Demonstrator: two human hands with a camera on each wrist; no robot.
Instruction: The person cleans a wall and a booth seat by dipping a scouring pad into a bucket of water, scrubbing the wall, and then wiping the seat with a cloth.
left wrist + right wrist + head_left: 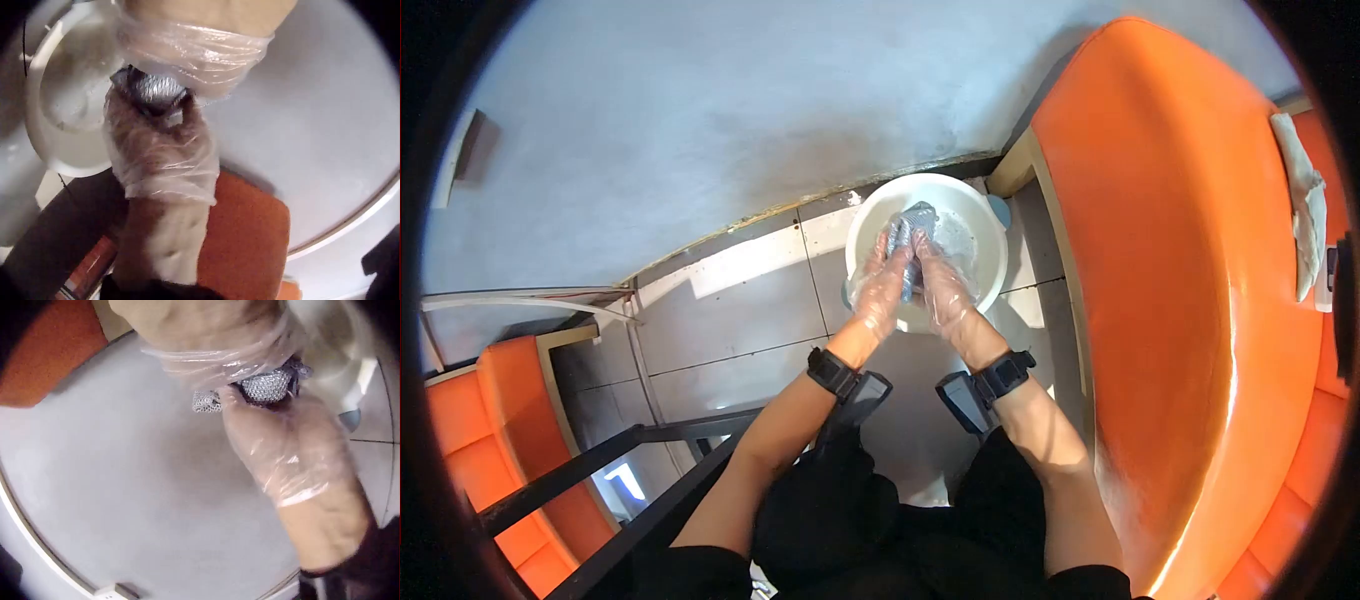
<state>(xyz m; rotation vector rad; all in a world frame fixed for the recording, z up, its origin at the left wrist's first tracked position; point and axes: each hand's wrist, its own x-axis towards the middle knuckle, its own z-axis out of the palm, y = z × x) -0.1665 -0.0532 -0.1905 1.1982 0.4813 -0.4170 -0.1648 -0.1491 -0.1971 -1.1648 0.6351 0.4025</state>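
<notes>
Both hands wear thin clear plastic gloves and are together over a white basin (990,250). Between them they grip a bunched grey cloth (918,218) with a silvery, ribbed weave. My left hand (882,285) holds it from the left, my right hand (941,280) from the right. In the left wrist view the cloth (156,90) bulges between the palms, the right hand (162,144) below it. The right wrist view shows the cloth (267,386) squeezed between the hands, a looped end sticking out beside the thumb. Cloudy water with some bubbles lies in the basin.
The basin stands on grey floor tiles (730,320) against a grey wall (700,120). An orange bench (1150,250) is close on the right, with a pale folded cloth (1300,205) on its back. Black metal bars (600,465) and another orange seat (525,400) are at left.
</notes>
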